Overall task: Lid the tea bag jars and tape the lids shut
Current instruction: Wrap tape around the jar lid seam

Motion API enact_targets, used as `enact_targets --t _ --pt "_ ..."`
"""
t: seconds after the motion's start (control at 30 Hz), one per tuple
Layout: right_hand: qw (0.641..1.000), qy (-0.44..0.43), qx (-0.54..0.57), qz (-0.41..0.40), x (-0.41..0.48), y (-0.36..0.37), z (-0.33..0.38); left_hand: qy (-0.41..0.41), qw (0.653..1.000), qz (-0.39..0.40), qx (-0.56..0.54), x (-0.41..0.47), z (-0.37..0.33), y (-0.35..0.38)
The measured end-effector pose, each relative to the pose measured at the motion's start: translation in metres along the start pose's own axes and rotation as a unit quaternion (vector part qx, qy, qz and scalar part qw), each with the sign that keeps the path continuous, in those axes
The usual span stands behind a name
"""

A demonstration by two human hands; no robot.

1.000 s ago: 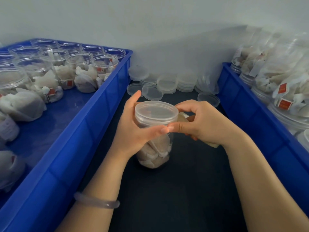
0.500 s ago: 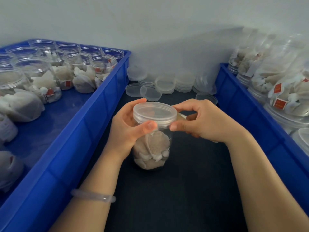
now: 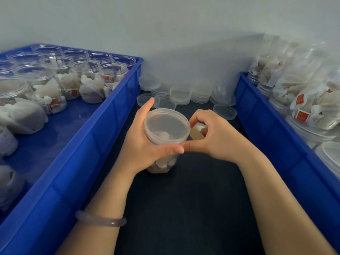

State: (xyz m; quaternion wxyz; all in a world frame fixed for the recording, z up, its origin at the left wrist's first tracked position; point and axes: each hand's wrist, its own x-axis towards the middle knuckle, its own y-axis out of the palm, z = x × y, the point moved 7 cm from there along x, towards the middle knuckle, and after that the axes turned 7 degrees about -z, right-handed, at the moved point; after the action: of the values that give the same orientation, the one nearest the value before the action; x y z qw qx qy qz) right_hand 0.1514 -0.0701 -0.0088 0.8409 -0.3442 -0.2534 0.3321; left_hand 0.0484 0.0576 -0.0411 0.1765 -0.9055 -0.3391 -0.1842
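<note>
A clear plastic jar of tea bags [image 3: 161, 165] stands on the dark table between two blue crates, with a translucent lid [image 3: 166, 125] on top. My left hand [image 3: 141, 144] wraps around the jar just under the lid, thumb across the front. My right hand [image 3: 215, 137] is at the lid's right side, its thumb and forefinger touching the lid's rim. A beige tape roll [image 3: 196, 132] sits inside the right hand, partly hidden by the fingers. The two thumbs meet at the front of the jar.
The left blue crate [image 3: 88, 142] holds several open jars of tea bags [image 3: 88, 80]. The right blue crate [image 3: 272, 137] holds stacked filled jars [image 3: 311, 105]. Stacks of spare lids [image 3: 185, 92] lie at the back by the wall.
The jar has tipped toward me, so the lid's top now faces the camera. My left thumb has slid across the front to meet my right thumb.
</note>
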Motion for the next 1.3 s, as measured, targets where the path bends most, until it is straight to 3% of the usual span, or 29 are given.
enact_targets --t 0.2,0.37,0.47,0.53,0.63,0.73,0.87,0.97,1.3 --pt "0.998 -0.004 0.018 -0.054 -0.006 -0.001 0.0 0.009 0.997 0.046 0.055 0.007 -0.002 -0.002" --pt "0.997 0.04 0.068 0.014 -0.016 0.008 -0.011 -0.016 0.997 0.058 0.052 0.009 -0.004 -0.003" --pt "0.989 0.12 0.071 0.051 -0.023 0.016 -0.02 -0.052 0.983 0.119 0.127 0.013 -0.011 -0.005" --pt "0.987 0.148 0.025 0.06 -0.024 0.018 -0.023 -0.064 0.951 0.178 0.246 0.02 -0.021 -0.003" --pt "0.991 0.131 0.008 0.036 -0.021 0.014 -0.019 -0.037 0.862 0.244 0.444 0.035 -0.041 0.019" --pt "0.992 0.122 -0.026 0.017 -0.022 0.009 -0.022 -0.037 0.823 0.309 0.475 0.036 -0.05 0.052" --pt "0.985 0.14 0.057 0.08 -0.026 0.017 -0.024 -0.044 0.837 0.332 0.432 0.038 -0.042 0.053" --pt "0.985 0.111 0.108 0.074 -0.026 0.013 -0.018 -0.038 0.842 0.337 0.42 0.04 -0.04 0.05" --pt "0.995 0.034 0.082 0.038 -0.02 -0.005 -0.007 0.004 0.846 0.335 0.414 0.04 -0.039 0.052"
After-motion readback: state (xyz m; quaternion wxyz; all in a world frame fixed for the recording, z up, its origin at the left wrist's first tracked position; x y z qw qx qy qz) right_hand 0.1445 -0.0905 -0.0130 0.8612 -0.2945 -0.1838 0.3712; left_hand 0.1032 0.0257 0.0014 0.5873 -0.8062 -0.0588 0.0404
